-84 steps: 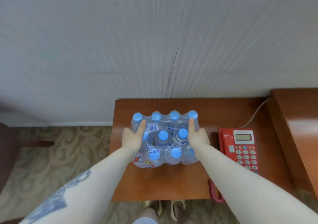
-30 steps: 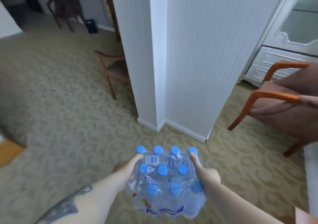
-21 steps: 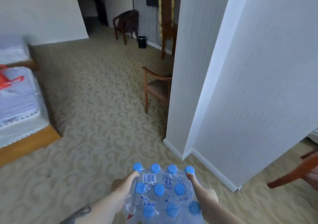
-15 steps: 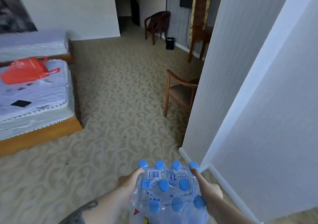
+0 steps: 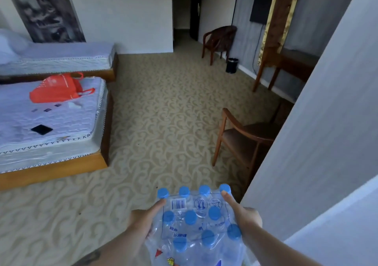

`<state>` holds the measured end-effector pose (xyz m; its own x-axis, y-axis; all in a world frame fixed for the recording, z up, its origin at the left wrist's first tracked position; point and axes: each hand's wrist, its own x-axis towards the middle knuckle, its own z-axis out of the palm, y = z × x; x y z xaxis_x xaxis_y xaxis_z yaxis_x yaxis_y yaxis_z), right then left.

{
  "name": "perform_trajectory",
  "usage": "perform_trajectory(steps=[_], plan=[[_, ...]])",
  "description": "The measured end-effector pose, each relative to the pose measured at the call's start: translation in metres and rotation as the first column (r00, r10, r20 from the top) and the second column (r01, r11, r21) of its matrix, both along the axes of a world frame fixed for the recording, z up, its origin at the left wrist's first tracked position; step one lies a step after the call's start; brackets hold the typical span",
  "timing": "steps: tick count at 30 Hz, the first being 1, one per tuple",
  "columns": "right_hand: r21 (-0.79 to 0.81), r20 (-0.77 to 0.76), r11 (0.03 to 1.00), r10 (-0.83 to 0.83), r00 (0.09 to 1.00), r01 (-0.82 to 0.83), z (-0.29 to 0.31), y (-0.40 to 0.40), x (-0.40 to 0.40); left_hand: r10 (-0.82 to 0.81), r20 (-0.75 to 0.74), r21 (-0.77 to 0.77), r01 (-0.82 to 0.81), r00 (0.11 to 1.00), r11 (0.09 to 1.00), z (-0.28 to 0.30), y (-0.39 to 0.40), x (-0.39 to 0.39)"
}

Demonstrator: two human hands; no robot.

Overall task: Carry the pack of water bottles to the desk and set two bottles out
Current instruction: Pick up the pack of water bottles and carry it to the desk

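I hold a shrink-wrapped pack of water bottles (image 5: 196, 224) with blue caps low in the middle of the view, above the carpet. My left hand (image 5: 143, 222) grips its left side and my right hand (image 5: 243, 214) grips its right side, thumbs on top. A dark wooden desk (image 5: 294, 65) stands against the far right wall, partly hidden by a white wall corner (image 5: 319, 143).
A wooden chair (image 5: 243, 136) stands just ahead on the right beside the wall corner. Another chair (image 5: 219, 40) and a black bin (image 5: 232, 65) are farther back. Two beds (image 5: 51, 122) lie on the left, the nearer one with a red bag (image 5: 59, 87). Patterned carpet stretches between.
The pack came off the small phone table, held by both hands. The view has swung left round the wall corner, so the beds, the far chair and the desk came into sight.
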<state>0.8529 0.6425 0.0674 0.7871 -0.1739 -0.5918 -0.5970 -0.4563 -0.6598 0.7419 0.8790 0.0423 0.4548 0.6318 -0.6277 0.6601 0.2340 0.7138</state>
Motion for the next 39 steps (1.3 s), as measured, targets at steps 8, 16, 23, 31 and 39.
perform_trajectory(steps=[8, 16, 23, 31, 39], plan=[[-0.007, -0.005, 0.994, -0.111, 0.994, 0.111, 0.007, 0.089, 0.133, 0.060, 0.093, -0.007, -0.060, 0.994, 0.998, 0.005, 0.090, 0.160], [0.105, -0.012, 0.974, -0.199, 0.980, 0.200, 0.020, 0.155, 0.268, -0.033, -0.003, 0.065, 0.033, 0.999, 0.997, 0.025, 0.157, 0.306], [0.060, 0.051, 0.989, -0.136, 0.989, 0.133, 0.005, 0.207, 0.403, -0.062, -0.089, 0.048, 0.067, 0.994, 0.997, 0.003, 0.206, 0.427], [-0.110, 0.042, 0.990, -0.078, 0.996, 0.082, 0.001, 0.290, 0.555, -0.064, -0.044, -0.016, 0.063, 0.997, 0.998, -0.005, 0.282, 0.557], [-0.045, 0.013, 0.902, -0.430, 0.903, 0.430, -0.034, 0.373, 0.683, -0.196, -0.055, -0.020, 0.195, 0.979, 0.981, -0.022, 0.387, 0.730]])
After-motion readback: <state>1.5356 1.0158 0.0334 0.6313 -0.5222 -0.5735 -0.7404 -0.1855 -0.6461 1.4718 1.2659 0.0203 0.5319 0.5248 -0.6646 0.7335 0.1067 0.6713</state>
